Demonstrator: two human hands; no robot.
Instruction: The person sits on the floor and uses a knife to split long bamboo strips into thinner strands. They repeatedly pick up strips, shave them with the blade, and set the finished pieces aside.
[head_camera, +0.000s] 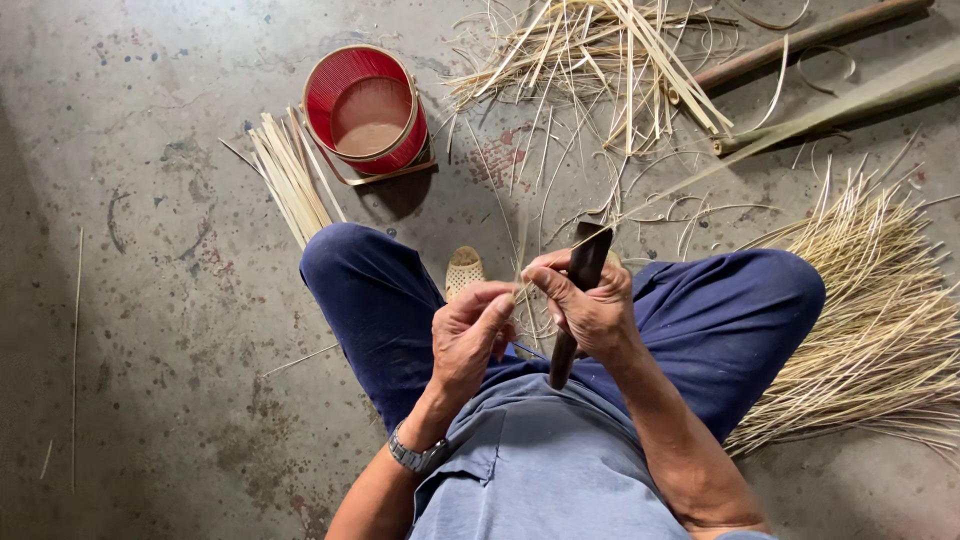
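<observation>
1. Risk: the blade of the dark knife (578, 300) sits v. close to the left hand (468, 335). If the thin bamboo strip (560, 250) snaps or the edge skips, it could nick the left fingers (495, 310), judging by how tight the two hands are.
2. Risk: the strip is thin and long; uneven pull would prob. split it off-line or break it.
3. Risk: loose slivers on the floor (150, 250) lie near the sandal (463, 270); could prick or slip underfoot.
4. Right hand (595, 305): fingers closed around the knife handle, handle pointing down toward the lap, thumb pressed near the strip.
5. Left hand: fingers curled shut, pinching the strip's near end betw. thumb and forefinger; wristwatch (415, 455) on that wrist.
6. Strip position: runs from the left fingertips up and right, past the knife, toward the scattered strips (600, 60). It touches both hands, over the gap betw. the knees.
7. Around: red round basket (367, 110) ahead-left, cut strip bundle (290, 180) just beside it, big fine-strip pile (880, 320) at the right knee.
</observation>
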